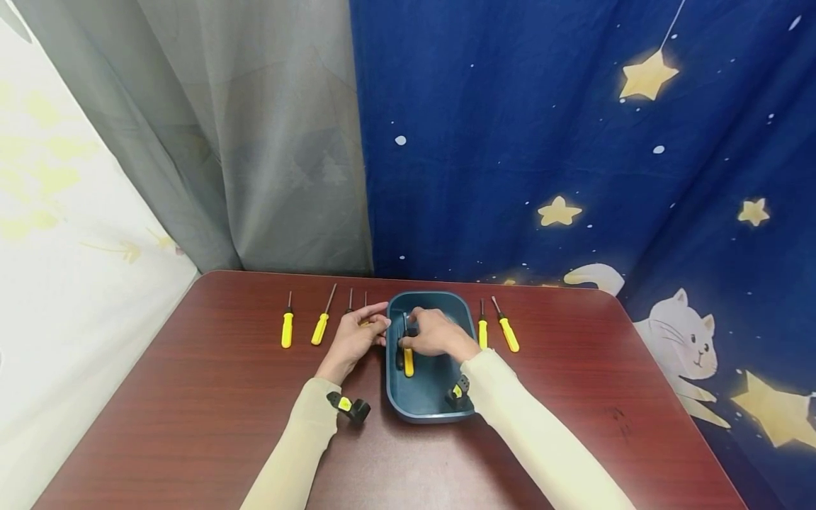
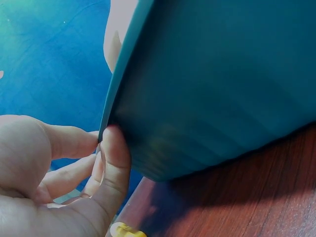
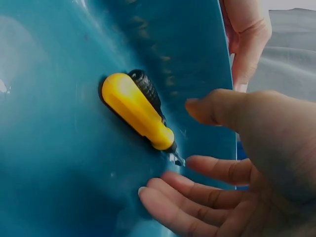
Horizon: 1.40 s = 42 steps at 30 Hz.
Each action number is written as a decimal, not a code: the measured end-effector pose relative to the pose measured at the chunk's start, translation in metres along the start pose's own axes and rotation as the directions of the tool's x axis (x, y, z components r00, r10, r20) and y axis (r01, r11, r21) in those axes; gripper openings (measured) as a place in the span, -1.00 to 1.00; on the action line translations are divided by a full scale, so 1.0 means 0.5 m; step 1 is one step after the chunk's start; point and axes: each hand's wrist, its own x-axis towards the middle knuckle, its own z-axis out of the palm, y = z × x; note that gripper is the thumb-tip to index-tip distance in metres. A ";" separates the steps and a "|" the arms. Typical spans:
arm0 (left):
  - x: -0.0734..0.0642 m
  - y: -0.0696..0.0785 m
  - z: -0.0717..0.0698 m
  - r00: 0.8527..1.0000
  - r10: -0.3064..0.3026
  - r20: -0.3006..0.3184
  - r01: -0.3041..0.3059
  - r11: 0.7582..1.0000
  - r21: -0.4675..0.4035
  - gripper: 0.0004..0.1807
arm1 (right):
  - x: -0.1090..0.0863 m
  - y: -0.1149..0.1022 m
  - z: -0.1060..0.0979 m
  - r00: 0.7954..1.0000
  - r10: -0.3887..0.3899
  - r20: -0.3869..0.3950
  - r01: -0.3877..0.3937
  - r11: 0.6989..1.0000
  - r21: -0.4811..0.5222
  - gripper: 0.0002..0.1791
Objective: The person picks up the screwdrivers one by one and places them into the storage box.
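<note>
A dark blue plastic bin (image 1: 423, 416) stands on the table. My left hand (image 1: 353, 340) pinches its left rim between thumb and fingers; one finger lies against the outer wall in the left wrist view. Inside the bin, a screwdriver with a yellow handle (image 3: 133, 108) lies alongside a black ribbed handle (image 3: 145, 89), both close to the left wall. My right hand (image 1: 440, 334) reaches into the bin over their far ends. In the right wrist view its fingers are spread and loosely bent around the shaft end, with a gap to the yellow handle.
Left of the bin, two yellow screwdrivers (image 1: 287, 331) lie on the wooden table (image 1: 210, 397), with more shafts (image 1: 350, 299) partly hidden behind the left hand. Two further yellow screwdrivers (image 1: 508, 334) lie right of the bin. Curtains (image 1: 484, 142) hang behind the table's back edge.
</note>
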 end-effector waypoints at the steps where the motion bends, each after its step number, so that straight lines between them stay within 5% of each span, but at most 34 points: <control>1: 0.000 0.001 0.000 1.000 0.001 0.000 -0.001 1.000 0.000 -0.56 | 0.000 0.002 -0.002 1.000 -0.011 -0.001 0.011 1.000 -0.012 -0.36; 23: 0.003 0.001 -0.002 1.000 -0.006 0.005 0.006 1.000 0.001 -0.55 | -0.029 0.014 -0.032 0.972 -0.237 0.002 0.235 0.964 -0.124 -0.29; 42: 0.002 0.001 0.002 1.000 -0.002 -0.014 0.002 1.000 -0.004 -0.55 | -0.059 0.030 -0.075 0.966 -0.231 -0.120 0.210 0.964 -0.164 -0.17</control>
